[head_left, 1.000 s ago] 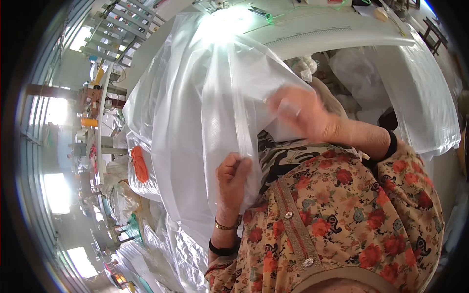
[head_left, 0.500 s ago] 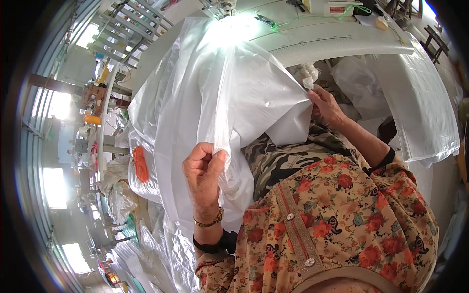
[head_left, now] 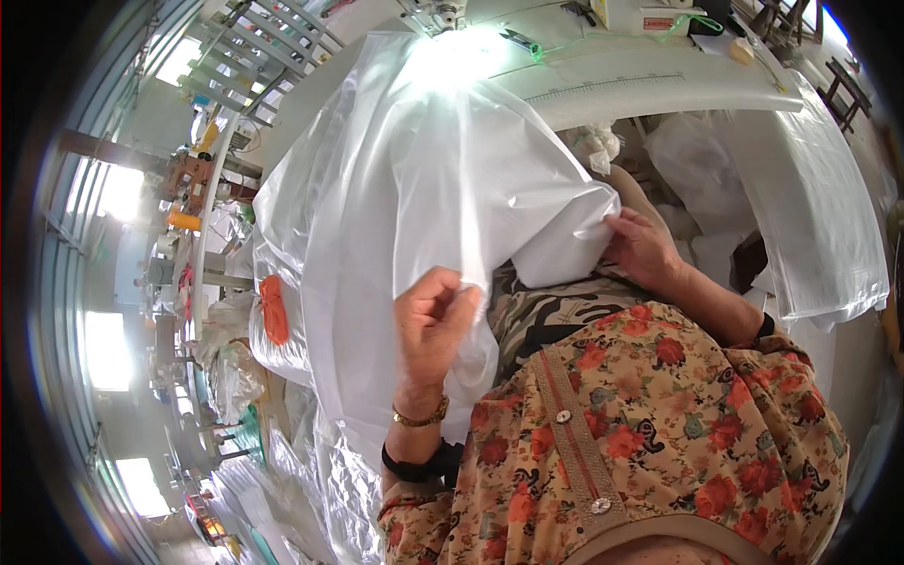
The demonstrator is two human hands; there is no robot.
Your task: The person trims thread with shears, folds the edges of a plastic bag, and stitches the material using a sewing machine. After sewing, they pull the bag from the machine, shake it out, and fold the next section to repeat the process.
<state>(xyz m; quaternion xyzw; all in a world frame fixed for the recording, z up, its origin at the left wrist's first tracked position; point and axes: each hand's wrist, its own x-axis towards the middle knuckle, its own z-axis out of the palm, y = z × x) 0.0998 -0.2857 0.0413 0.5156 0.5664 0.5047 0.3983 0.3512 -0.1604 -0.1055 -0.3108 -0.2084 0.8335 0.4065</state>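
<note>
A large translucent white plastic sheet (head_left: 358, 235) runs from under the lit head of a sewing machine (head_left: 443, 17) down over my lap. My left hand (head_left: 435, 320) pinches a folded strip of the sheet between thumb and fingers, below the lamp. At the sheet's right corner, my right hand (head_left: 645, 247) holds the edge with thumb and fingertips, its other fingers partly hidden. Glare from the lamp washes out the spot where the sheet meets the needle.
A stack of folded plastic sheeting (head_left: 819, 198) hangs over the table's right end. An orange bundle of cord (head_left: 273, 311) lies at the left on more plastic. The machine table (head_left: 621, 89) carries a printed ruler scale. Crumpled plastic (head_left: 692, 155) sits below its edge.
My left hand has shifted to the right with the strip. My right hand has come down and slightly right, drawing the sheet's corner along with it.
</note>
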